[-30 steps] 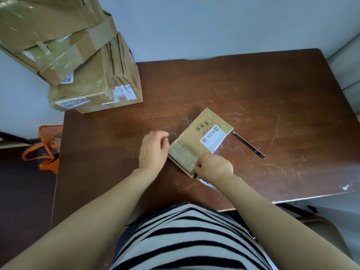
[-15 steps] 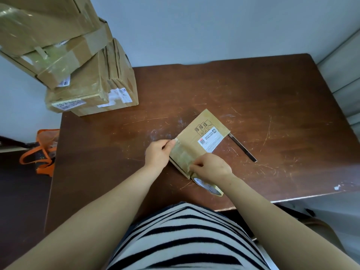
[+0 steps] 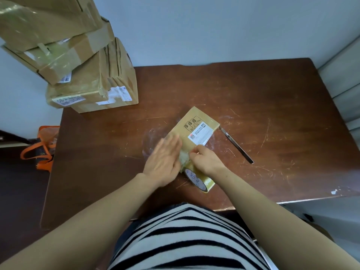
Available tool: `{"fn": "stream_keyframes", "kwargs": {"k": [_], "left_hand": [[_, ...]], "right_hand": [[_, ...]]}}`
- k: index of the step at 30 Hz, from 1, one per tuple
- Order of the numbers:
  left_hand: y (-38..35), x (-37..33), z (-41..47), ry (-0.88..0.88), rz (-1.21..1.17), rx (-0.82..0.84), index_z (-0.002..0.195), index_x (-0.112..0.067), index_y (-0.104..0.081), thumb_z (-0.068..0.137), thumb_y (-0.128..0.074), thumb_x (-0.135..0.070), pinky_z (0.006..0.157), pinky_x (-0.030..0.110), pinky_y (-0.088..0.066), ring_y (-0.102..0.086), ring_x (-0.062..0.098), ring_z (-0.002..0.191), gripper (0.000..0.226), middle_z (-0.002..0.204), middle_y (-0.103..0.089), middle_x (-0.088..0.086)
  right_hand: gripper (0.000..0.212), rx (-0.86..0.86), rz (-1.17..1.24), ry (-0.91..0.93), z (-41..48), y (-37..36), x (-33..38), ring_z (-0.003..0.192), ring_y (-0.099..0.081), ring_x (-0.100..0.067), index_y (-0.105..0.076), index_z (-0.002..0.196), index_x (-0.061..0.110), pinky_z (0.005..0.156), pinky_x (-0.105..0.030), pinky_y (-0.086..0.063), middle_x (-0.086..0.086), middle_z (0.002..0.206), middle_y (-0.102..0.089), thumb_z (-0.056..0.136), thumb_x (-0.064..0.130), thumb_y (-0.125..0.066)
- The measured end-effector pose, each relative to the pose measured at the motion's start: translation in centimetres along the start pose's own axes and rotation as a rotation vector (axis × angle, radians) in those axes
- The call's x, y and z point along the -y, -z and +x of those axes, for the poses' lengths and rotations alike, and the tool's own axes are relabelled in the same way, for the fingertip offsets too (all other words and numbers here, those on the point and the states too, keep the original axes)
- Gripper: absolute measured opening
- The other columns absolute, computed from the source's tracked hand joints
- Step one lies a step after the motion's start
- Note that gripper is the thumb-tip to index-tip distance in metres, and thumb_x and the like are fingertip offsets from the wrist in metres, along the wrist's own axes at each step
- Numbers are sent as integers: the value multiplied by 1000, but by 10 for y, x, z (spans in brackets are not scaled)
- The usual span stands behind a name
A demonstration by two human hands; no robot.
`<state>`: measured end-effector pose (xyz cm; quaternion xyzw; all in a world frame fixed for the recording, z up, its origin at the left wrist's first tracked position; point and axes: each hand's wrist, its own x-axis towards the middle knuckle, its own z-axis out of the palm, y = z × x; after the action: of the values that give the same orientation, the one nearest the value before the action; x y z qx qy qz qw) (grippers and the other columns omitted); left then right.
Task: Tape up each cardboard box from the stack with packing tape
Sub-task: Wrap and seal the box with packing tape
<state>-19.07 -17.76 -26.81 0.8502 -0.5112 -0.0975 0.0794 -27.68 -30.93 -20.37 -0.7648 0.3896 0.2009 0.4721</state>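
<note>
A small flat cardboard box [image 3: 196,125] with a white label lies at an angle in the middle of the brown table [image 3: 272,106]. My left hand [image 3: 165,158] lies flat with fingers together on the box's near left end, over a strip of clear tape. My right hand [image 3: 206,158] is closed at the box's near corner, holding the roll of packing tape [image 3: 200,180], which hangs just below it toward me. A stack of larger taped cardboard boxes [image 3: 78,71] stands at the table's far left corner.
A thin dark metal blade or cutter [image 3: 236,145] lies on the table just right of the small box. An orange bag [image 3: 41,149] sits on the floor to the left. The table's near edge runs just in front of my striped shirt.
My left hand has moved from the box's left edge onto its top and flattened out. The tape roll now shows more fully below my right hand.
</note>
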Motion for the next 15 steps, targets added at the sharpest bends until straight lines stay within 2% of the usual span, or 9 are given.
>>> {"fn": "stream_keyframes", "kwargs": {"k": [3,4,6,8,10,12,13,15], "left_hand": [[-3,1,-3,-29,52,269,150,-10,9,75,2,-53,108,28,28,14,19,147,87,158,16,6],[-2,2,-4,-51,61,295,150,-11,14,72,1,-54,108,28,30,21,16,145,89,157,20,5],[-3,0,-7,-142,77,279,148,-12,17,74,-17,-49,112,29,25,23,15,143,89,156,21,4],[-2,-5,-12,-202,77,332,143,-14,25,76,-34,-46,115,31,19,24,16,143,94,154,27,4],[-6,-4,-14,-223,89,322,144,-14,22,77,-41,-43,117,31,15,20,17,145,97,154,25,4],[-5,1,-18,-196,66,187,151,-10,6,74,-41,-38,119,30,8,8,18,147,93,158,9,7],[-2,4,-19,-151,47,174,151,-10,2,74,-42,-37,118,30,8,6,20,147,93,159,6,8],[-1,9,-22,-99,27,198,150,-12,8,78,-48,-38,116,28,15,12,19,147,95,156,16,5]], "right_hand": [[26,-13,16,-18,3,3,2,97,-53,-21,-52,115,15,90,-34,-44,-2,104,-54,92,21,-41],[25,-13,21,-22,4,3,3,98,-52,-21,-52,113,14,90,-34,-43,-3,105,-54,92,20,-41],[20,-10,31,-15,6,3,3,94,-49,-21,-51,108,15,85,-32,-41,-2,100,-54,92,18,-40],[18,-5,36,-20,8,4,4,90,-48,-20,-50,104,16,80,-30,-38,2,90,-52,90,15,-39],[17,2,35,-25,8,4,3,88,-48,-20,-49,101,17,78,-30,-38,3,87,-51,89,14,-38],[17,2,31,-11,8,3,2,87,-48,-21,-48,98,16,78,-32,-39,0,90,-53,87,11,-36],[19,-2,27,-6,9,4,3,86,-49,-22,-49,97,16,78,-33,-39,-1,91,-53,86,9,-36],[21,-4,24,-9,8,3,3,85,-49,-22,-51,97,16,77,-33,-40,-2,92,-55,85,8,-35]]}}
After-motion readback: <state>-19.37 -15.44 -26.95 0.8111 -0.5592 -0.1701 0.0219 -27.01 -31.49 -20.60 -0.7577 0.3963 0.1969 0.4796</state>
